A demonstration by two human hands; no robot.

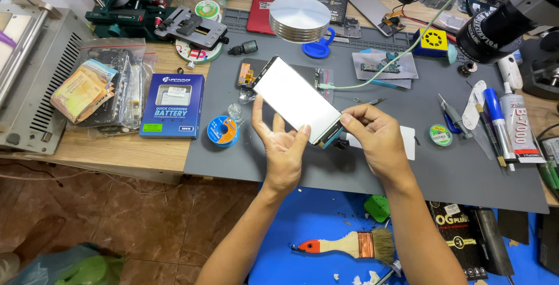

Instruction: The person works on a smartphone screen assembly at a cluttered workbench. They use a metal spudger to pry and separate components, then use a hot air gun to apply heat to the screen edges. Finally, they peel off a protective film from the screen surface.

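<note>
Head cam, looking straight down at the bench: the phone screen panel [298,100] is held up off the grey work mat [233,157], long axis running diagonally from upper left, away from the person, down to lower right, near the hands. The near, lower-right end is where both hands meet it.

The right hand [375,139] pinches that lower corner — thumb and index finger closed on the edge, other fingers curled. The left hand [284,148] is open, palm up, fingers spread under the near long edge, more cradling than gripping. So the panel stretches up and to the left from both sets of fingertips, with the far end unsupported.

The glass looks smooth, glossy, thin and flat, with rounded corners and a dark rim — reflecting white. The mat is matte and rubbery.

Around it: a blue battery box [172,105] and a blue solder spool [222,131] to the left, a glue tube [519,129] on the right, and a paintbrush [349,244] with an orange handle below the mat.
</note>
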